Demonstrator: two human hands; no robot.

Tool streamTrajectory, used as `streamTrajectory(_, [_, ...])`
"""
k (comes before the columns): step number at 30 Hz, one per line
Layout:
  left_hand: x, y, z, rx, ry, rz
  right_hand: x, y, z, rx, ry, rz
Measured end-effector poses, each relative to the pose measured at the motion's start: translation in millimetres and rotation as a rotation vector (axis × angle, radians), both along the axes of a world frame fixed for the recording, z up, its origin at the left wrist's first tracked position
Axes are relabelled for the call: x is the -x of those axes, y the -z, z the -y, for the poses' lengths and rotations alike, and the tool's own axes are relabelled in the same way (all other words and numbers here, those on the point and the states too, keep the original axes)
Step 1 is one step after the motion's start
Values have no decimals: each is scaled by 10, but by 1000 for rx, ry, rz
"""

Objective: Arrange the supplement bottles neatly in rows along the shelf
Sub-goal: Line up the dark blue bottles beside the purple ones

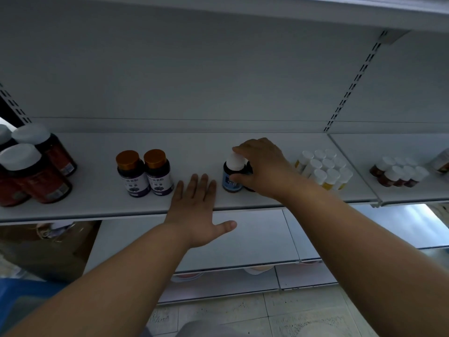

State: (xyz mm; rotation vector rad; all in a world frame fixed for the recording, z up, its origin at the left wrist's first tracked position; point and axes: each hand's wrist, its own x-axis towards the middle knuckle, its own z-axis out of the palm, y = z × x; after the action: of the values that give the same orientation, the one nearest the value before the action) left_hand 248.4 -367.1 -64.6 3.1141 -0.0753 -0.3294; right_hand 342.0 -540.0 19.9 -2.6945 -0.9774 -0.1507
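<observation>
White metal shelf (pixel 97 210) against a pale back panel, slotted uprights at left and right; a second shelf section (pixel 401 142) adjoins on the right, lower shelves and a tiled floor below. Far left on the shelf: a cluster of large dark red bottles (pixel 36 176) with white caps, upright and close together. Left of centre: two purple-label bottles (pixel 145 176) with gold caps, side by side and touching, near the front edge. Right of centre: a blue-label bottle (pixel 232 175), white cap, upright on the shelf. Right hand (pixel 263 167) reaches over it, fingers curled, thumb and fingers gripping it at cap and shoulder; a second dark bottle just behind it is mostly hidden by the hand. Left hand (pixel 194 207) lies flat, palm down, fingers straight over the shelf's front edge between the purple pair and the blue bottle, thumb spread below the edge, holding nothing. Just right of the right hand: a tight block of yellow bottles (pixel 325 169) with white caps, in rows. On the right section: a small block of brown bottles (pixel 398 173), white caps. Cardboard box (pixel 48 249) below left.
</observation>
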Motion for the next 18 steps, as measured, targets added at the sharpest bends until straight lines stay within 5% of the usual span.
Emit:
streamTrajectory(5, [-10,3,-4,1,1,0,36,183,188,-310,189,-36])
streamTrajectory(10, [-2,11,-11,-6,3,3,62,281,237,-464,315,-302])
streamTrajectory(14, [-8,12,-9,-7,4,2,193,150,338,-678,383,-268])
streamTrajectory(18, [-15,25,-5,-1,-5,13,467,-83,394,-1285,323,-767])
